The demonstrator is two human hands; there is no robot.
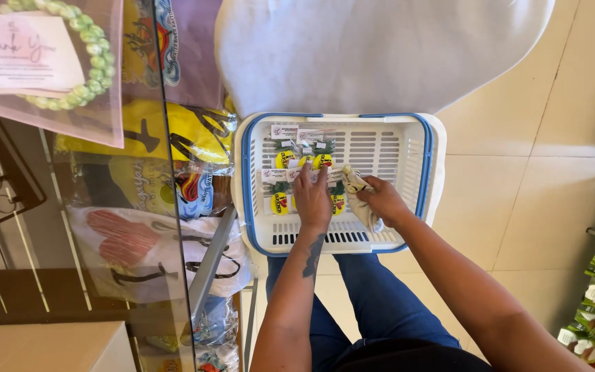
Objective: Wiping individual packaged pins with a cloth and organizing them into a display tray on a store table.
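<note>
While a glass display case point(70, 207) full of printed bags fills the left side and a white cloth bundle point(380, 48) lies beyond, a white plastic basket with a blue rim point(421, 158) rests over the person's knees. Inside it, small carded yellow charms point(290, 158) lie in rows toward the left half, their cards running away from the body. The left hand point(312, 200) lies flat on them, fingers spread narrowly, directly over the nearer row. Just to its right, the right hand point(382, 200) is closed around a small beige drawstring pouch point(355, 184), touching the charms' edge.
</note>
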